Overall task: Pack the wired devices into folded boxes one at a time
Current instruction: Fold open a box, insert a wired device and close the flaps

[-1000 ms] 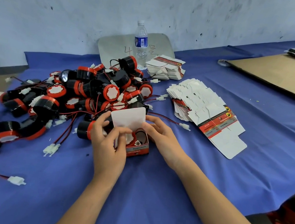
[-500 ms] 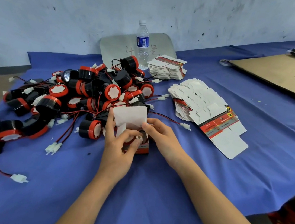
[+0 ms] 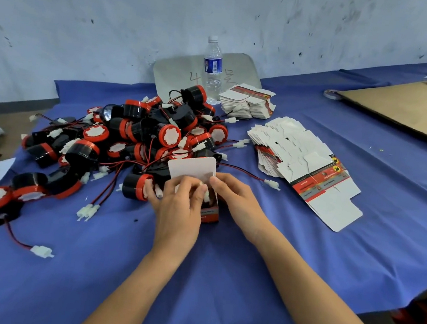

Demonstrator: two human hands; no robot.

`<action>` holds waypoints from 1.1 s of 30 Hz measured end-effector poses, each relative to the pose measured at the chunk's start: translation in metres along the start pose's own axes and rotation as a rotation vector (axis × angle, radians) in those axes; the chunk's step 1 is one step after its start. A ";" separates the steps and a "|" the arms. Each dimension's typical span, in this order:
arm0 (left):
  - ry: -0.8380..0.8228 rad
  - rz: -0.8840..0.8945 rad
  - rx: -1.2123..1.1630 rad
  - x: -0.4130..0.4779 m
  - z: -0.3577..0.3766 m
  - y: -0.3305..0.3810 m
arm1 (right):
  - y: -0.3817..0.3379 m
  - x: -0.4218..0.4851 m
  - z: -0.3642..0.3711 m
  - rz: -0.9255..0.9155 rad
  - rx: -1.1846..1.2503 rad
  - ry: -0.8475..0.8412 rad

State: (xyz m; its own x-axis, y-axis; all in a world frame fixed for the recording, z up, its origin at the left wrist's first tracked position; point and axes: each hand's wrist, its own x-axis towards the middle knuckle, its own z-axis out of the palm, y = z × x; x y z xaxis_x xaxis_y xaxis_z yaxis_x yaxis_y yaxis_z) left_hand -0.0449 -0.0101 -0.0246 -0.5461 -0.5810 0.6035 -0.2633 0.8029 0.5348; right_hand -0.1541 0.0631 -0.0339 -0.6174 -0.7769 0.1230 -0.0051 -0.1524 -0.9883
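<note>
Against left hand (image 3: pixel 179 211), upright box (image 3: pixel 210 212)

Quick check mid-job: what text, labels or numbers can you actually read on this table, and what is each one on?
"4": handwritten on the grey board behind the water bottle.
Other handwriting on that board, right of the bottle: illegible.
Blue bottle label: too small to read.
Red print on the flat box blanks and on the box being packed: blurred, unreadable.

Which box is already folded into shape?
The red box between the left hand and right hand, its white flap upright; the others lie flat in a fanned stack and neat stack.
</note>
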 end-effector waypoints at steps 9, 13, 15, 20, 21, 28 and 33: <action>-0.215 -0.070 0.274 0.011 0.000 0.009 | 0.001 -0.002 0.001 -0.041 -0.012 -0.017; -0.307 -0.072 0.230 0.022 -0.001 0.007 | 0.002 -0.001 0.001 -0.055 -0.026 -0.018; -0.369 -0.043 0.182 0.025 0.001 0.006 | 0.002 0.000 0.001 -0.055 -0.039 -0.009; -0.407 -0.022 0.016 0.025 -0.004 -0.004 | 0.004 0.001 0.000 -0.043 -0.048 -0.009; -0.399 -0.031 -0.022 0.024 -0.006 -0.007 | 0.004 0.001 0.000 -0.041 -0.044 -0.012; -0.243 -0.019 -0.152 0.011 -0.007 -0.004 | 0.005 0.003 0.001 -0.033 -0.057 -0.019; -0.262 -0.092 -0.170 0.012 -0.011 -0.004 | 0.006 0.003 0.001 -0.017 -0.051 -0.017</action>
State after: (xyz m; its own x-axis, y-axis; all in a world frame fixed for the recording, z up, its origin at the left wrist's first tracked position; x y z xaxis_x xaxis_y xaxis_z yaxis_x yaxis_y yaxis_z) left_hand -0.0414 -0.0218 -0.0135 -0.7181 -0.5783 0.3872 -0.1961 0.7020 0.6847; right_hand -0.1551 0.0590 -0.0389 -0.6031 -0.7852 0.1405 -0.0555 -0.1345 -0.9894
